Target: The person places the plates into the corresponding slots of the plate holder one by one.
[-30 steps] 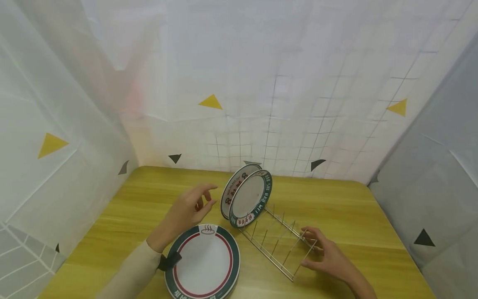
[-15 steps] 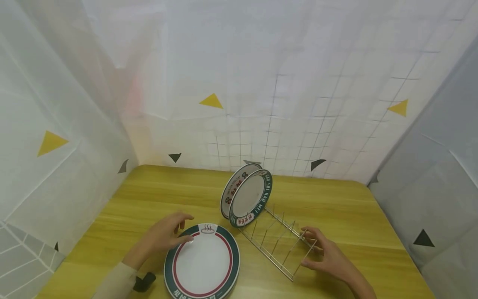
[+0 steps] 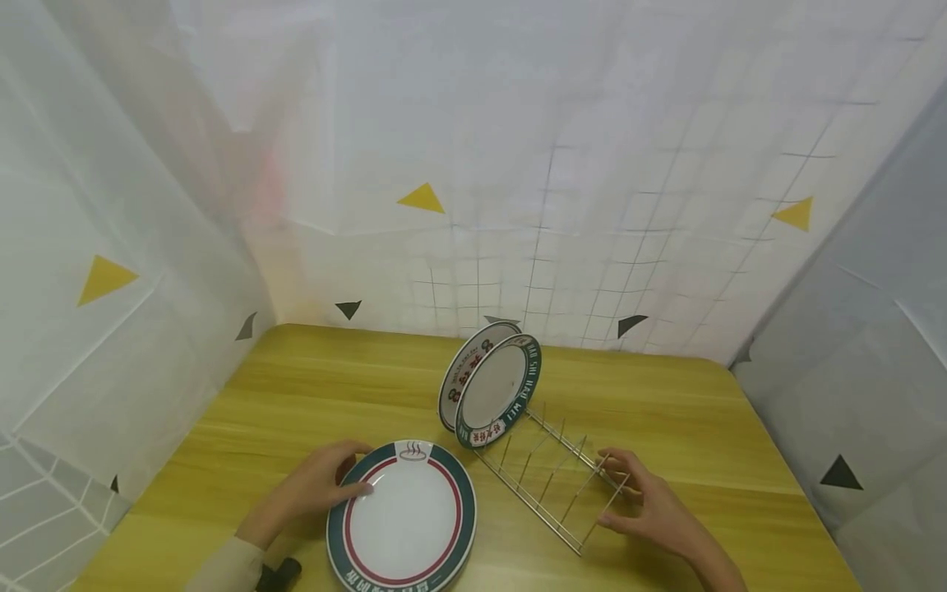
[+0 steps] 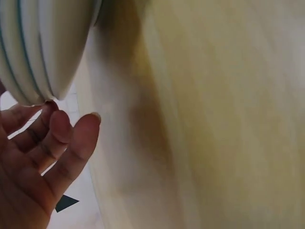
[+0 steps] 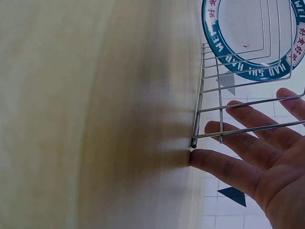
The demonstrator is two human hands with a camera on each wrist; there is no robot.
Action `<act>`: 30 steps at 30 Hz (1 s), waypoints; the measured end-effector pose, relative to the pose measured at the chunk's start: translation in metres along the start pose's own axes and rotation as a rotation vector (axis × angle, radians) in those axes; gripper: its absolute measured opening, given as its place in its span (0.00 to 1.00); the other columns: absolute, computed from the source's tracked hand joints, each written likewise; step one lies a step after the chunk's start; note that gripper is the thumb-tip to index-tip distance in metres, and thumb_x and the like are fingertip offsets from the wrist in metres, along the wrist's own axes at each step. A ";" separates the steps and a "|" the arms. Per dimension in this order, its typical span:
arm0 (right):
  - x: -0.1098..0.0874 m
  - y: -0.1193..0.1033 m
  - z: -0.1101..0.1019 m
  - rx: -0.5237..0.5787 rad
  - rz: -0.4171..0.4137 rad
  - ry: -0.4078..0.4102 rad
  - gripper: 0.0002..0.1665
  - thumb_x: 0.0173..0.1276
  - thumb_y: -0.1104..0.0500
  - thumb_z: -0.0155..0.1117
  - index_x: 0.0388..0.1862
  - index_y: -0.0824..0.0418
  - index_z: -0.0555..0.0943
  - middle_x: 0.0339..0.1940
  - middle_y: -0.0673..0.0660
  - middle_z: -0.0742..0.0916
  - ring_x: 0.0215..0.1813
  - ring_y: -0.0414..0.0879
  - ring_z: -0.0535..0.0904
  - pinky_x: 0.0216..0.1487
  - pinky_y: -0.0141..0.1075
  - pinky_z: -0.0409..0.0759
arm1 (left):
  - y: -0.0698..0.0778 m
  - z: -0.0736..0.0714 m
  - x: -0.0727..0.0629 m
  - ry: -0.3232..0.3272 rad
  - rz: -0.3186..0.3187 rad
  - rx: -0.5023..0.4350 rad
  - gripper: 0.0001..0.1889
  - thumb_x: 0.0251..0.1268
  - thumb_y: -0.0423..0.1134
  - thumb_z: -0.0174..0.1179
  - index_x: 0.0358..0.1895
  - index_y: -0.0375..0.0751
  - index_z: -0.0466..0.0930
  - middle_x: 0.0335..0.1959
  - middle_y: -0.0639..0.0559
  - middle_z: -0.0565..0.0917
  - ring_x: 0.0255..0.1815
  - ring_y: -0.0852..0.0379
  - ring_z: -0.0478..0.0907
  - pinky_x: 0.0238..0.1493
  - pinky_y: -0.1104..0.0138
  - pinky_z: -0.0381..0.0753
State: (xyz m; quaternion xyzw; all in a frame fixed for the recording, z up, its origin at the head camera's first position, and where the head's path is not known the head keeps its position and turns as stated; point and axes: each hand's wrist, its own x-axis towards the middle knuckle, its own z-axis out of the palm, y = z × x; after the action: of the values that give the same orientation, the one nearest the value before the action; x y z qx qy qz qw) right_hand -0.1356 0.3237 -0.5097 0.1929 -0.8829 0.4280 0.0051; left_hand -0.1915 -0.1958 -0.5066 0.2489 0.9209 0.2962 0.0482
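Note:
In the head view a stack of white plates (image 3: pixel 403 522) with green and red rims lies at the front. My left hand (image 3: pixel 314 485) is at its left edge, thumb over the top plate; in the left wrist view the fingertips touch the rims of the stacked plates (image 4: pixel 50 52), the thumb mostly hidden. Two more plates (image 3: pixel 491 393) lean upright at the far end of a wire dish rack (image 3: pixel 543 510). My right hand (image 3: pixel 651 510) holds the rack's near end, thumb and fingers around the end wires (image 5: pixel 252 129).
A wooden table (image 3: pixel 340 386) lies beneath everything. White sheeting (image 3: pixel 481 123) with yellow and black triangles hangs behind and along both sides. A dark strap (image 3: pixel 277 573) shows by my left sleeve (image 3: pixel 225 567).
My left hand has moved away from the upright plates, left and toward me, to the edge of the plate stack. My right hand has stayed at the rack.

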 end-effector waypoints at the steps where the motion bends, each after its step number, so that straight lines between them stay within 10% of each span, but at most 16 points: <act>1: 0.000 0.000 0.000 0.001 0.000 0.000 0.48 0.55 0.53 0.78 0.70 0.56 0.63 0.61 0.72 0.78 0.59 0.70 0.77 0.50 0.57 0.81 | -0.001 0.000 0.000 0.002 0.001 -0.008 0.26 0.57 0.53 0.69 0.55 0.46 0.78 0.38 0.61 0.78 0.35 0.66 0.70 0.35 0.72 0.75; 12: 0.000 0.000 0.000 0.006 0.004 -0.001 0.48 0.55 0.53 0.78 0.70 0.53 0.62 0.61 0.72 0.78 0.59 0.70 0.77 0.50 0.58 0.80 | 0.006 -0.014 0.002 0.073 -0.053 0.019 0.22 0.58 0.43 0.70 0.55 0.42 0.77 0.36 0.58 0.79 0.33 0.65 0.71 0.32 0.73 0.76; 30: 0.000 -0.002 0.000 0.009 -0.007 -0.002 0.48 0.55 0.55 0.78 0.70 0.59 0.62 0.61 0.73 0.78 0.58 0.71 0.77 0.50 0.58 0.80 | 0.044 -0.046 0.003 0.153 0.086 -0.071 0.28 0.60 0.33 0.68 0.63 0.51 0.72 0.38 0.54 0.83 0.31 0.65 0.77 0.30 0.73 0.82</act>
State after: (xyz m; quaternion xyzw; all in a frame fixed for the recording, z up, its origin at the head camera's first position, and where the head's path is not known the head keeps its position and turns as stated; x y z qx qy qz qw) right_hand -0.1354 0.3228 -0.5084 0.1963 -0.8804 0.4318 0.0049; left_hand -0.1859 -0.1879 -0.4439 0.2630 0.8992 0.3487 -0.0262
